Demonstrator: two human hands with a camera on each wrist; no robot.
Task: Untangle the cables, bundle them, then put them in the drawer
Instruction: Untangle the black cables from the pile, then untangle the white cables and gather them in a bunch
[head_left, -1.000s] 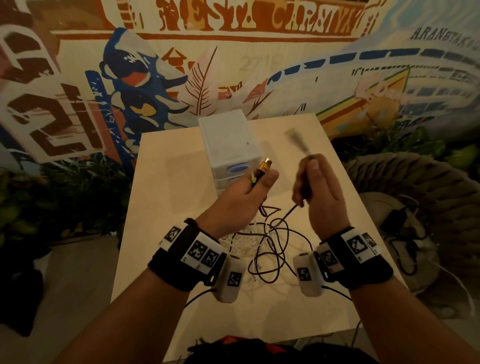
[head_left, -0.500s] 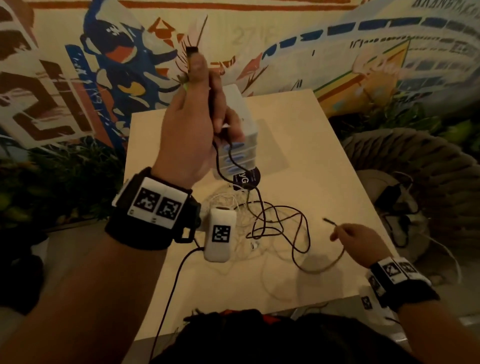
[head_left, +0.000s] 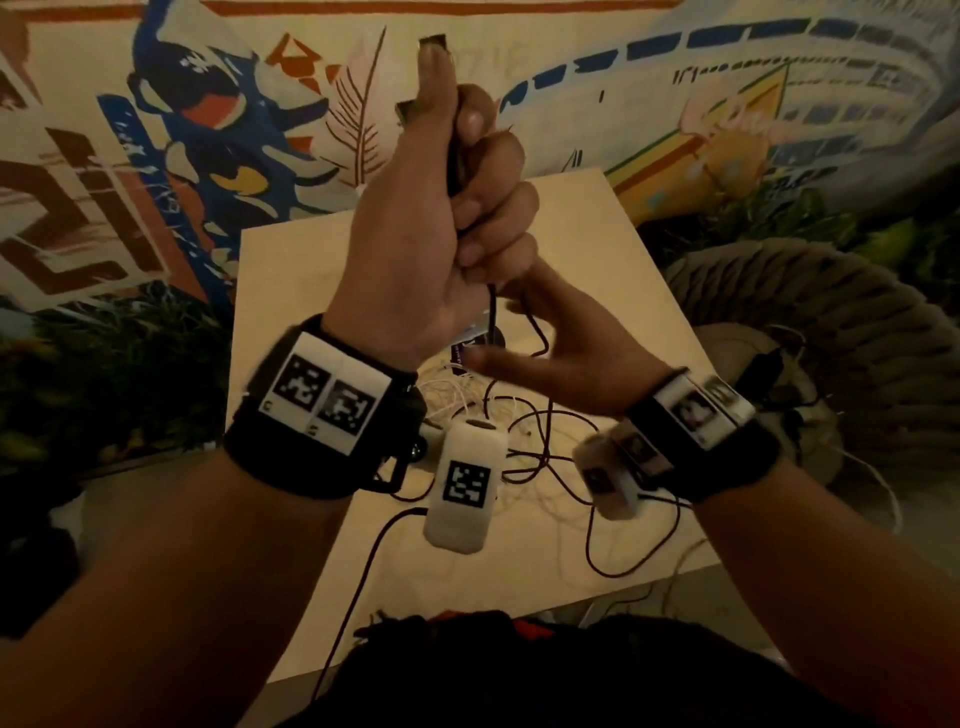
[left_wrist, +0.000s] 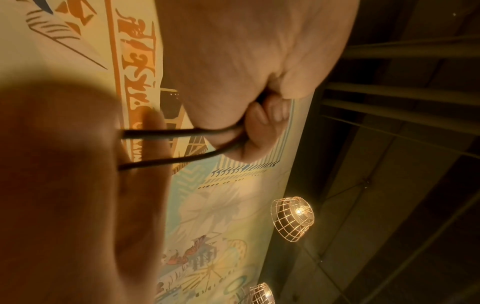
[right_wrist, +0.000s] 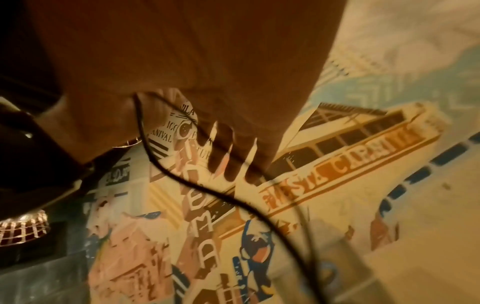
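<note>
A: How many hands are up?

B: Two. The left hand (head_left: 441, 228) is raised at about 12 o'clock of the head view, its fingers curled tight round a black cable (head_left: 491, 312); one plug (head_left: 432, 41) pokes out above the fingertip.

A: Just one strand in that fist?

B: The left wrist view shows two black strands (left_wrist: 182, 131) leaving the fist side by side, so the cable looks doubled there. Whether both belong to one cable I cannot tell.

A: And the right hand?

B: The right hand (head_left: 576, 353) sits lower, at roughly 3 o'clock of the left wrist, blurred, with fingers spread and fairly straight. The black cable runs past its fingers; a firm grip does not show.

A: Where is the rest of the cable?

B: It drops from the left fist to the surface (head_left: 613, 249), where black loops (head_left: 550, 447) lie mixed with thin white cable (head_left: 457, 395) at about 6 o'clock of the hands. How many white ones, I cannot count.

A: Anything else?

B: Two wire-cage lamps (left_wrist: 292, 219) in the left wrist view, and a painted wall (head_left: 208, 130) behind the surface.
</note>
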